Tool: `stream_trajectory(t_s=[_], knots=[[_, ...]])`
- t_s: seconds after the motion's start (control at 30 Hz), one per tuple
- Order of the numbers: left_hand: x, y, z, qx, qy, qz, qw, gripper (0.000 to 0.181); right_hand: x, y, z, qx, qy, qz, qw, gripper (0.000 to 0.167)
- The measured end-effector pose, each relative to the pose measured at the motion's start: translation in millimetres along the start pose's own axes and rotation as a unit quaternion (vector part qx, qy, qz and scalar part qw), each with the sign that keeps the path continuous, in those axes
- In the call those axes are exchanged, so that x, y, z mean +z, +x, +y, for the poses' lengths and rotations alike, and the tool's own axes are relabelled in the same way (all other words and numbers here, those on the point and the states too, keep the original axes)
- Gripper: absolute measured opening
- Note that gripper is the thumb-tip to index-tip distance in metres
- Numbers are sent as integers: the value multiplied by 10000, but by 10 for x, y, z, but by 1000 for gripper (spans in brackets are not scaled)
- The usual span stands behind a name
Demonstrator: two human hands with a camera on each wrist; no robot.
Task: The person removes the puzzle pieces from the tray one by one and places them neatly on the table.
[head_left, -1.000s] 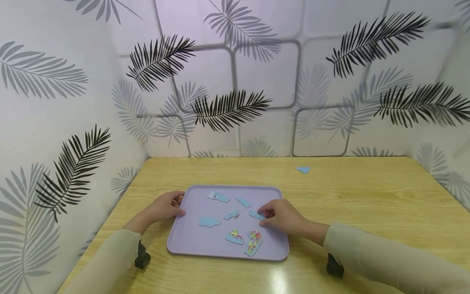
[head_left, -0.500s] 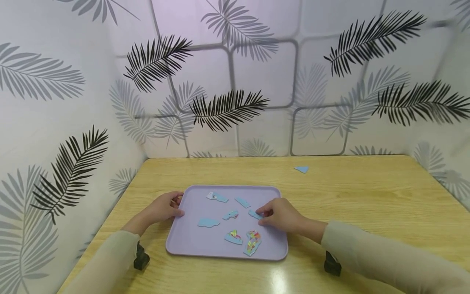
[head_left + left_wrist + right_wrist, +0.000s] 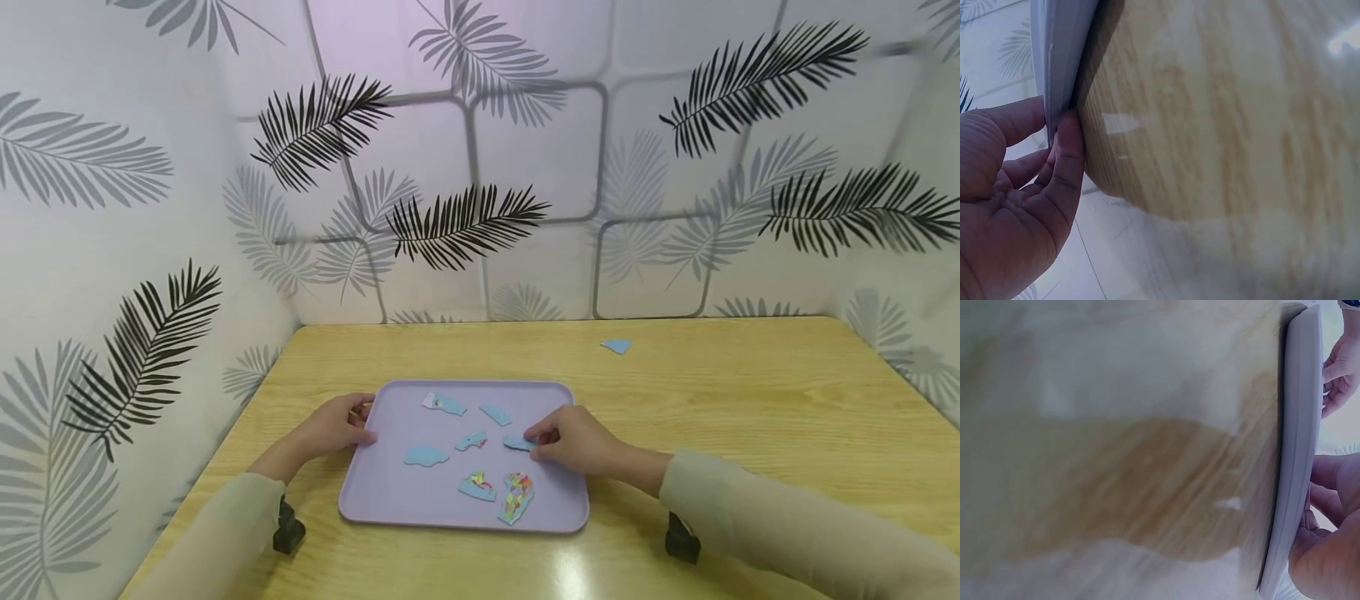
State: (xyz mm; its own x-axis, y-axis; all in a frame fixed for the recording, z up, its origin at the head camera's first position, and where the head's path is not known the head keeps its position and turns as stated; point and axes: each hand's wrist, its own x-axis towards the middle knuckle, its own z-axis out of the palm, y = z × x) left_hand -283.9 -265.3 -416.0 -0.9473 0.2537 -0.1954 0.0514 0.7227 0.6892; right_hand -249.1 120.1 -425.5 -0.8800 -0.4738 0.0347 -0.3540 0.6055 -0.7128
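Observation:
A lilac tray (image 3: 390,496) lies on the wooden table. My left hand (image 3: 335,427) grips its left rim; in the left wrist view the hand (image 3: 1022,212) has the thumb and fingers on either side of the tray's edge (image 3: 1063,56). Over the tray's right side, my right hand (image 3: 576,440) pinches a light-blue puzzle piece (image 3: 516,442) between thumb and fingers. In the right wrist view the tray wall (image 3: 1299,437) hides the fingertips of this hand (image 3: 1335,544) and the piece. Around it lie a plain blue piece (image 3: 426,455) and a multicoloured map piece (image 3: 517,497).
More puzzle pieces on the tray include a white-tipped one (image 3: 444,404), a narrow blue strip (image 3: 495,414), a small one (image 3: 472,441) and a colourful curved one (image 3: 477,486). A blue triangular piece (image 3: 617,346) lies on the table (image 3: 750,400) behind. A leaf-patterned wall (image 3: 540,275) stands behind.
The piece in my right hand has turned and tilted slightly, its left end now nearer the small middle piece. My left hand stays on the rim, and the other pieces lie as before.

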Motion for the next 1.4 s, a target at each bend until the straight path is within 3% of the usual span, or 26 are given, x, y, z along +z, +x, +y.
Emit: stream_trajectory(t_s=[0.47, 0.77, 0.93, 1.13, 1.4], knots=[[3, -23, 0, 40, 19, -27, 10000, 63, -26, 14, 23, -157, -20, -183, 9997, 17], [12, -15, -2, 19, -12, 8, 10000, 63, -87, 29, 2, -79, -8, -95, 9999, 14], [3, -13, 3, 14, -75, 20, 10000, 63, -155, 36, 11, -141, -79, -89, 9998, 15], [0, -9, 7, -18, -51, -9, 10000, 64, -276, 42, 51, -487, -192, -143, 9985, 17], [7, -15, 5, -23, 23, 3, 10000, 64, -470, 45, 166, -631, 167, -359, 9972, 20]])
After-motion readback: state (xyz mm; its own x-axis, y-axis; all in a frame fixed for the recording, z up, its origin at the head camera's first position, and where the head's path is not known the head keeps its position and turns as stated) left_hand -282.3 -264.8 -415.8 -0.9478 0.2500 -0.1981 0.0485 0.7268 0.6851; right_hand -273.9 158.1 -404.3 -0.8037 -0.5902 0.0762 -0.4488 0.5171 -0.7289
